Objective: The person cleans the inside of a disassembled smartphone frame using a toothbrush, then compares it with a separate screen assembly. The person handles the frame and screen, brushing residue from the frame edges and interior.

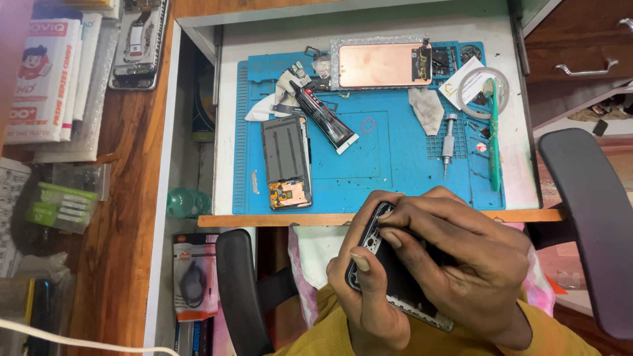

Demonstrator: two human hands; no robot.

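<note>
Phone frame (395, 283) held near, over the lap, clear of the blue mat (395, 165): left hand (369, 290) fingers wrapped round its edge as a brace, right hand (461, 264) fingers curled tight, pressing its top corner. Glue tube (323, 115), screwdriver (448, 142) and copper-backed screen (382, 64) parked far on the mat, within reach.

Matt blue rubbery work mat (395, 165), glossy coppery screen panel (376, 64), polished wood desk (125, 217), black plastic phone frame (395, 277)

White-and-red flat cardboard boxes (46, 72) stacked at ten o'clock, green-labelled clear plastic packets (62, 204) at nine o'clock, orange-and-white blister pack (194, 277) at seven o'clock, copper-backed rectangular phone screen (382, 64) at twelve o'clock
</note>
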